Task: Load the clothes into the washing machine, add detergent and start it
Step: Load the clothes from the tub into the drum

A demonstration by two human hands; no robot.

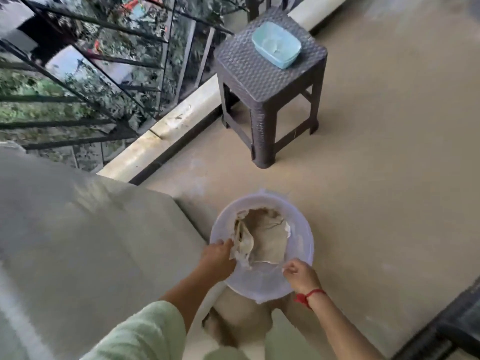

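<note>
Nearest thing first: your left hand is in over the left rim of the white tub, fingers curled round a bunched-up fold of the clothes. Your right hand, the one with the red thread on the wrist, is fisted right at the near rim. I honestly can't tell if it's pinching a cloth edge, the rim itself, or nothing.

The clothes are all in the tub, which sits on the floor in front of you. It's a pale beige heap with a crumpled whitish piece on the left side.

Progress-wise I'd say you're at the very start. Nothing is loaded as far as I can see, no detergent is out, and nothing is switched on. This looks like the first grab.

Just left of the tub there's a big grey covered bulk. That could be the washer under a cover, but no lid, drum or controls show, so that's a guess.

Further off is a dark woven stool with a light blue box on top. It might hold the detergent, but I can't see what's inside. Past that is the railing with greenery behind it.

The whole frame is motion-blurred, the bottom of the tub is hidden by the heap, and something dark at the lower right is cut off.
</note>
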